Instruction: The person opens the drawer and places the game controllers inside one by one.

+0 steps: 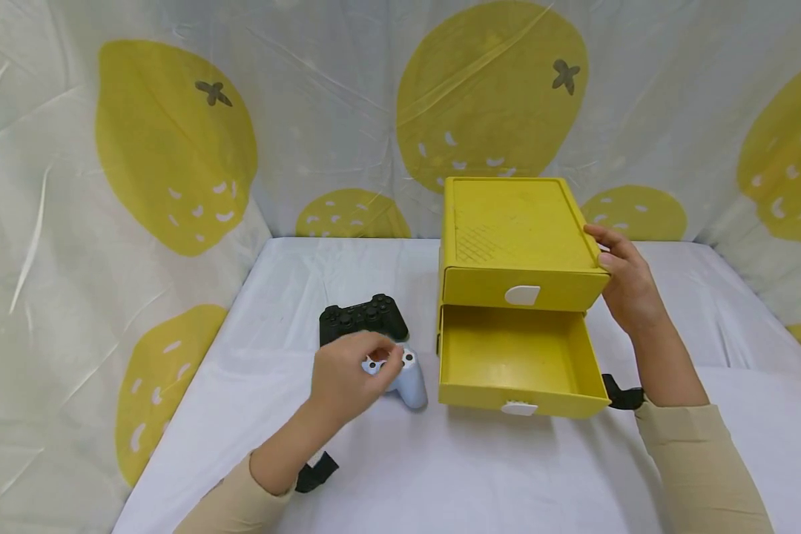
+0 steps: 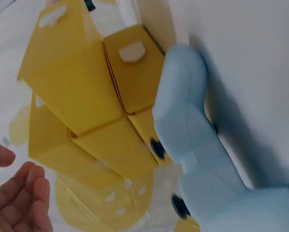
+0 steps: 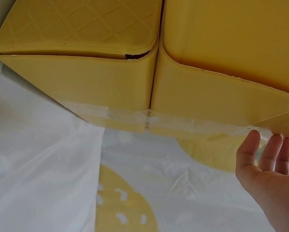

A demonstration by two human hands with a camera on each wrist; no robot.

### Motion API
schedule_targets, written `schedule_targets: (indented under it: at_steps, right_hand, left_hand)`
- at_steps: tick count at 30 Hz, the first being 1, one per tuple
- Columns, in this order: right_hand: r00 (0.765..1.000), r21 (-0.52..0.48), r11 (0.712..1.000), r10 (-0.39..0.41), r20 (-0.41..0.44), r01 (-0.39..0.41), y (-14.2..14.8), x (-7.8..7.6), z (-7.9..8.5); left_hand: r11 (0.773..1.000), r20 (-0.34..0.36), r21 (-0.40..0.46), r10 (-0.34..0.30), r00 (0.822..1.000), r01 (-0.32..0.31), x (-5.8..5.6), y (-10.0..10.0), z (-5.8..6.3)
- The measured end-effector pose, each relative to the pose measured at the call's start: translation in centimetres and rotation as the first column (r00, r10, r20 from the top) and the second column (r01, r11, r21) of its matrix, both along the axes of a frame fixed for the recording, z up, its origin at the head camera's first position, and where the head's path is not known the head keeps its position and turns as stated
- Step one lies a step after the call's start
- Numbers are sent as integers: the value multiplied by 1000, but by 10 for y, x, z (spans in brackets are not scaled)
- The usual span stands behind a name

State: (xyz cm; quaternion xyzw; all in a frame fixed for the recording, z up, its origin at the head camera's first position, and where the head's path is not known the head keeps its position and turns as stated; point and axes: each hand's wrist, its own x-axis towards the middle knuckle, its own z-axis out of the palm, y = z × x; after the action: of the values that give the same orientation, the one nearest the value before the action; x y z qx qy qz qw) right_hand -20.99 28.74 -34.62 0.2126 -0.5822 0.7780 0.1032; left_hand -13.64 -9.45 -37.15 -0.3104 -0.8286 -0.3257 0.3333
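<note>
- The yellow drawer box [image 1: 514,222] stands right of centre in the head view; its upper drawer [image 1: 477,288] looks closed, and its lower drawer [image 1: 470,396] is pulled out toward the bottom of the frame.
- The right hand [image 1: 626,278], at the frame's right, rests fairly straight fingers against the box's right side.
- The light blue controller [image 1: 411,384], near frame centre, lies left of the lower drawer, partly hidden by the left hand [image 1: 350,377].
- The left hand is loosely curled, with a gap between thumb and fingers and nothing seen in it.
- The black controller [image 1: 363,319] lies just beyond the light blue one.
- A hard push from the right hand could slide the box; a careless sweep of the left could knock one controller into the other.
- Counted: one box, two drawers, two white handles [image 1: 522,295], two controllers, two hands, one lemon-print backdrop [image 1: 334,133].
</note>
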Motion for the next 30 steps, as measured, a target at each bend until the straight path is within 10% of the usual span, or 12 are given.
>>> schedule_targets:
  at_steps: [2, 5, 7, 10, 30]
  right_hand:
    - [1000, 1, 1000, -4, 2, 4, 0, 0, 0]
    - [1000, -1, 1000, -7, -1, 7, 0, 1, 0]
    - [1000, -1, 1000, -5, -5, 5, 1, 1, -1]
    - [1000, 5, 1000, -7, -7, 7, 1, 0, -2]
    - [1000, -4, 1000, -8, 6, 8, 0, -1, -2]
  left_hand:
    - [996, 213, -32, 92, 973, -87, -8, -15, 3]
    - [977, 508, -106, 212, 835, -184, -22, -37, 2]
    - [965, 624, -139, 259, 737, -221, -32, -50, -2]
    - [952, 685, -159, 297, 665, -262, -45, -67, -11]
    - [925, 782, -114, 309, 542, -362, -89, -105, -44]
